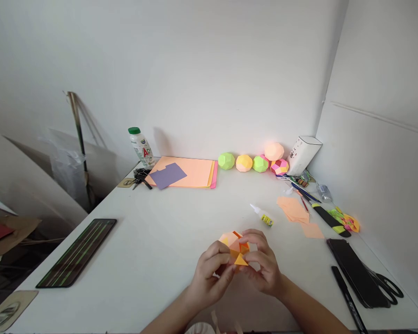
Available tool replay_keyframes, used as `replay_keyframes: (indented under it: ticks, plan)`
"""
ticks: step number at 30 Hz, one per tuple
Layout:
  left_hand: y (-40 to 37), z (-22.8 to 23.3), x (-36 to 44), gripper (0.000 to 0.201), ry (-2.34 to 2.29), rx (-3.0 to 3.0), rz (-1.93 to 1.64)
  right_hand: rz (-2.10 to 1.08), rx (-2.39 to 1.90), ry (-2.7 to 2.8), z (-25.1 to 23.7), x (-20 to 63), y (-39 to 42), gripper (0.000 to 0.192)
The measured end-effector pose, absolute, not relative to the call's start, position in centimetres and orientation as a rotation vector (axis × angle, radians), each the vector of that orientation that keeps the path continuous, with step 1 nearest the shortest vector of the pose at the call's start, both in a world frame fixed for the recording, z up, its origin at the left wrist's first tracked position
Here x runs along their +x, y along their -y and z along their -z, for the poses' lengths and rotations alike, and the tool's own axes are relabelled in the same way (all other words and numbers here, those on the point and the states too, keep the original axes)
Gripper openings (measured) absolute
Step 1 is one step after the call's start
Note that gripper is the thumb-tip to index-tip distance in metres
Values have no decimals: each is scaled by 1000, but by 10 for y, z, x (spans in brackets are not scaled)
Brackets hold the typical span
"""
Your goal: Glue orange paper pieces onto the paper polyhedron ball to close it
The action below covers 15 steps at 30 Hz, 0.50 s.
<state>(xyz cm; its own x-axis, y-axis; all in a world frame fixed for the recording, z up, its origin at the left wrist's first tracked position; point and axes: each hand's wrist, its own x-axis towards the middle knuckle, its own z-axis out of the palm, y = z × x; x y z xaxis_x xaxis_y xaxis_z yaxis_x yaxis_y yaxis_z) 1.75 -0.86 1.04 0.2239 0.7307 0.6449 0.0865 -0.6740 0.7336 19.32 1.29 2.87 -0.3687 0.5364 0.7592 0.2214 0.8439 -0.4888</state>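
Note:
Near the front of the table my two hands hold a partly formed paper polyhedron (241,261) in peach and orange, with an opening and a triangular flap on the side toward me. My left hand (214,271) grips it from the left, thumb and fingers bent around its edge. On the other side my right hand (263,262) pinches it, with fingertips at the flap and upper rim. Fingers cover much of the shape. A small glue bottle (263,215) with a white nozzle and yellow label lies just beyond my right hand.
Several finished paper balls (244,163) line the wall beside a white box (303,155). Peach paper squares (292,209), a cutter (330,220), scissors (385,285) and a black pen (349,299) lie right. Left are coloured sheets (198,172), keys (142,178), a white bottle (141,148) and a dark tablet-like slab (77,253).

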Motion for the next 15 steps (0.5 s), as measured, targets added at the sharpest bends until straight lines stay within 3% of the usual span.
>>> replay_keyframes:
  ticks: [9, 15]
  plan:
    - [7, -13, 17, 12, -857, 1974, -1553, -771, -627, 1826, -23, 198, -14, 9]
    - [6, -16, 13, 13, -1422, 1497, -1549, -1091, -988, 1500, -18, 206, -21, 17]
